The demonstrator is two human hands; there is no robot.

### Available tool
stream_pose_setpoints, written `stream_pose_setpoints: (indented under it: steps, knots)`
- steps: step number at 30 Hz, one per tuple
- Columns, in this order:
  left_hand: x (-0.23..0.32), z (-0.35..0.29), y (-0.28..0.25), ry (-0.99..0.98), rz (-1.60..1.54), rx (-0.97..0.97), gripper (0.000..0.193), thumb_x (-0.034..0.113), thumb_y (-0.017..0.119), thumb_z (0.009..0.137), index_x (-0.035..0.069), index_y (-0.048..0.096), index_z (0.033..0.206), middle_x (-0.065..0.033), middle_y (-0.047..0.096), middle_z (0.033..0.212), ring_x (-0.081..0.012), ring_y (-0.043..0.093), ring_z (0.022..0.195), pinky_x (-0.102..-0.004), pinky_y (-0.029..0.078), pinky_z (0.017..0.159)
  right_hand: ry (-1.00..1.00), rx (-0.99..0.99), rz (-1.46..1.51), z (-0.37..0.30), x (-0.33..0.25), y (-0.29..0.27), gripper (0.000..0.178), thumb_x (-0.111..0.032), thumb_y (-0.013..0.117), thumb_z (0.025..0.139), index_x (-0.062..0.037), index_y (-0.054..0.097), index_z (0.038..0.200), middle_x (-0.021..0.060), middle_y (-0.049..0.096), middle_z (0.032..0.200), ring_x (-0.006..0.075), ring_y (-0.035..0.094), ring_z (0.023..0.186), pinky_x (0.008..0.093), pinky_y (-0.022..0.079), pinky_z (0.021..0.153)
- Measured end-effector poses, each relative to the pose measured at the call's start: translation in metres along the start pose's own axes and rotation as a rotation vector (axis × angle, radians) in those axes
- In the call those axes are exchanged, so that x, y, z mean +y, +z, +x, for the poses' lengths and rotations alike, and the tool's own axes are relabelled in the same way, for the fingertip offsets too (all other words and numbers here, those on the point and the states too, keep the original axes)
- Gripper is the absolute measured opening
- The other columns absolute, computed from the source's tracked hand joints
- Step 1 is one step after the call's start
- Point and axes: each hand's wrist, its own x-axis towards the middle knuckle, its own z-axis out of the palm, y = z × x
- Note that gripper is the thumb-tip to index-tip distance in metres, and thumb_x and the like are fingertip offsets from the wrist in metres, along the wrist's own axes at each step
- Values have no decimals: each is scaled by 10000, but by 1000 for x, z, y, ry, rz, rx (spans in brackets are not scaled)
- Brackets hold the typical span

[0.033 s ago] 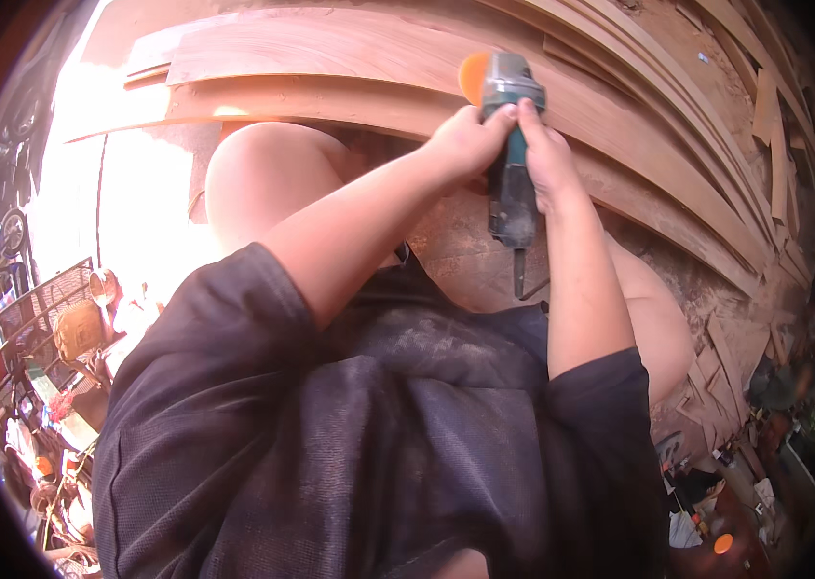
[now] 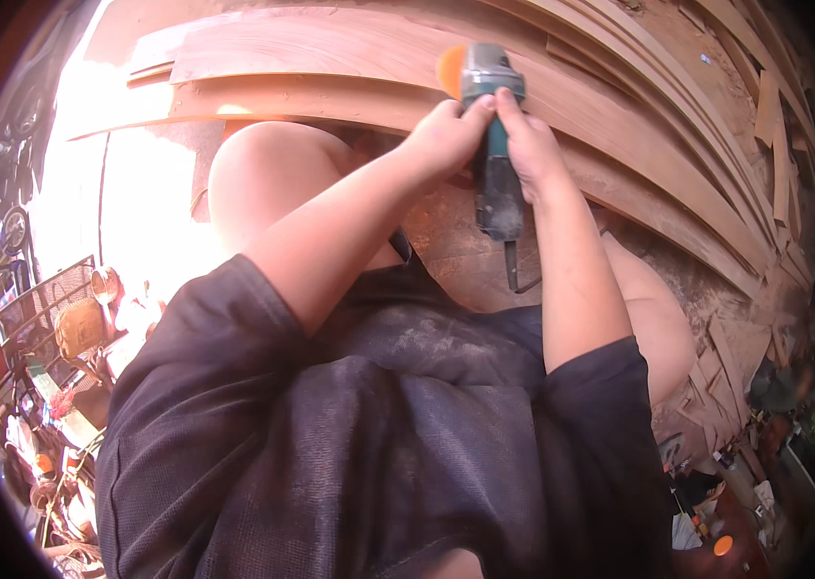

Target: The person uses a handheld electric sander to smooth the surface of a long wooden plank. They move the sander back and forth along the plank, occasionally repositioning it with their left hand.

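Note:
Between both my hands is an angle grinder (image 2: 497, 183), with a grey metal head, a green and black body and an orange disc (image 2: 450, 72) at its left side. My left hand (image 2: 446, 140) wraps the body from the left, thumb on top near the head. From the other side my right hand (image 2: 531, 150) closes on it, thumb lying forward along the top. The disc is over a wide pale wooden board (image 2: 330, 48); I cannot tell whether it touches the wood. A dark cord (image 2: 512, 265) leaves the grinder's rear end toward me.
More long boards (image 2: 658, 183) lie stacked, running off to the right. Wood offcuts (image 2: 711, 376) are scattered beside my right knee. At the left, a wire basket (image 2: 46, 304) and mixed clutter stand near bright sunlit ground. Another orange disc (image 2: 723, 545) lies among tools at the lower right.
Both hands have carried the angle grinder a little to the left and slightly farther away along the board. The grip looks the same, and the boards have not moved.

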Motion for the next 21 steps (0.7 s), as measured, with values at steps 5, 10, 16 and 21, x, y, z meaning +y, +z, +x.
stream_pose_setpoints:
  steps: [5, 10, 16, 21]
  knots:
    - [2, -28, -65, -22, -239, 187, 709, 650, 505, 1090, 60, 435, 1476, -231, 634, 1260, -384, 744, 1056, -645, 574, 917, -63, -105, -162, 32, -31, 91, 797, -626, 692, 1011, 139, 699, 1233, 188, 760, 1087, 249, 724, 975, 368, 573, 872]
    - [-10, -18, -15, 38, -211, 99, 705, 597, 509, 1114, 23, 453, 1519, -204, 655, 1244, -329, 694, 1077, -485, 617, 772, -86, -79, -182, 16, -10, 29, 735, -609, 671, 1037, 96, 705, 1243, 140, 756, 1060, 189, 708, 941, 344, 566, 848]
    - [-26, 39, 94, 141, 48, -75, 676, 532, 570, 1090, -82, 535, 1370, -236, 713, 1121, -346, 763, 1000, -499, 672, 750, -48, 266, -5, -48, 13, -77, 612, -577, 629, 1079, 17, 711, 1201, 74, 736, 1075, 130, 689, 913, 275, 548, 825]
    - [8, 45, 156, 14, 190, -287, 782, 580, 580, 1062, -118, 530, 1412, -311, 708, 1247, -416, 765, 1076, -532, 689, 746, 63, 327, 306, -76, 21, -144, 665, -600, 525, 1108, -17, 574, 1424, 176, 720, 1264, 271, 750, 1094, 423, 640, 902]
